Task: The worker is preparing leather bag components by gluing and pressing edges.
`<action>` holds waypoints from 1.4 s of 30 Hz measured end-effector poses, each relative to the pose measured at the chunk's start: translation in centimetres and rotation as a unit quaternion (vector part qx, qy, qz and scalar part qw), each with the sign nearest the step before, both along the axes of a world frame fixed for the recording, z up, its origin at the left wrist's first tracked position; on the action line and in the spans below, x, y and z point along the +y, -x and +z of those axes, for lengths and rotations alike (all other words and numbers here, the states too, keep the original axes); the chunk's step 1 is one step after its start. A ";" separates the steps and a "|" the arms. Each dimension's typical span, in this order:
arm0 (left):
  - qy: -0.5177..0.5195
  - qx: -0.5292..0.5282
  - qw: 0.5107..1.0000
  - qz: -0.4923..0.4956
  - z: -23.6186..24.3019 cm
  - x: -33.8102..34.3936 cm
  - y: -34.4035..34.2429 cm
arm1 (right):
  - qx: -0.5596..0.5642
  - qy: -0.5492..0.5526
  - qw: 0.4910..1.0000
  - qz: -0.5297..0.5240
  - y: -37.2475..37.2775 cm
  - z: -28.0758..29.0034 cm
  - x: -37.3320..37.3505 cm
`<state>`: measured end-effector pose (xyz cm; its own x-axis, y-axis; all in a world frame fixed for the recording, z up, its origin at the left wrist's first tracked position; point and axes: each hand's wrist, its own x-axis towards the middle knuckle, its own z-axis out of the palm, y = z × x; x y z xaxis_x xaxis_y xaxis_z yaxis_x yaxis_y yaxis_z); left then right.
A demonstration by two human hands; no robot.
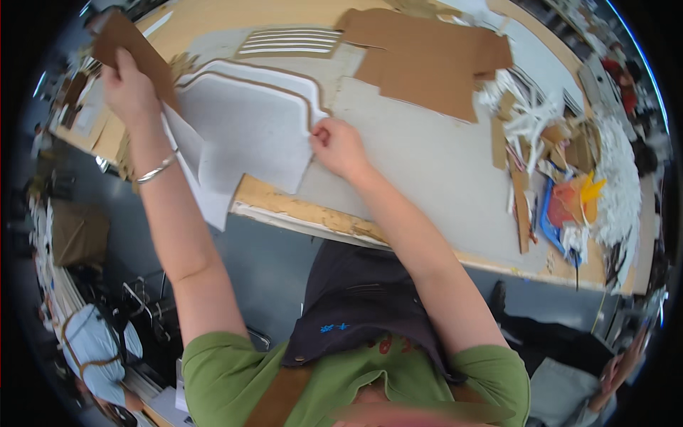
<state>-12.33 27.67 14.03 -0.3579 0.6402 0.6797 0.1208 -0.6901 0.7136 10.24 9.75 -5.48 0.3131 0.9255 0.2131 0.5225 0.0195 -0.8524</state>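
Lengthwise, the brown panel (pixel 144 54) pinched by the left hand (pixel 133 92) slants toward upper left.

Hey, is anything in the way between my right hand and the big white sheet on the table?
Nothing visible is in the way: your right hand is at the right edge of the white sheet. The brown piece in your left hand is off to the left, away from that edge.

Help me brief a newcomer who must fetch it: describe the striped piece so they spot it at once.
Find the large grey-topped worktable and look beyond the white sheet by the right hand. Just left of the big brown sheets lies a flat tan piece. Its parallel white stripes set it apart from those plain neighbours.
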 end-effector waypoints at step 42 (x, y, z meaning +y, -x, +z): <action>0.055 0.510 0.550 -0.659 -10.5 -33.1 -14.7 | -0.132 0.260 0.942 -0.169 -13.4 8.7 -28.9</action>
